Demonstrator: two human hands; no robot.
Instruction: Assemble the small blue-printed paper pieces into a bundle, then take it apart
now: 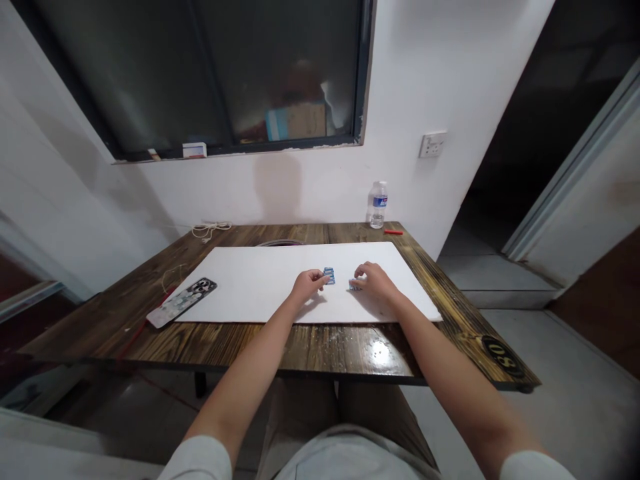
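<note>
My left hand [306, 287] is over the white board [250, 283], thumb and fingers pinched at the near left edge of a small blue-and-white striped piece [329, 275]. Just to the right, my right hand [376, 280] is curled with its fingertips down on a second small blue-and-white piece [355, 285], partly hidden by the fingers. A narrow gap of bare board separates the two pieces. Both are too small for me to make out their exact kind.
A phone in a patterned case [183, 302] lies across the board's left edge. Toward the wall are a white cable [213, 229], a plastic bottle [379, 205] and a red pen-like stick [393, 232]. The wooden table [345, 343] carries a round number plate [501, 355] at its right corner.
</note>
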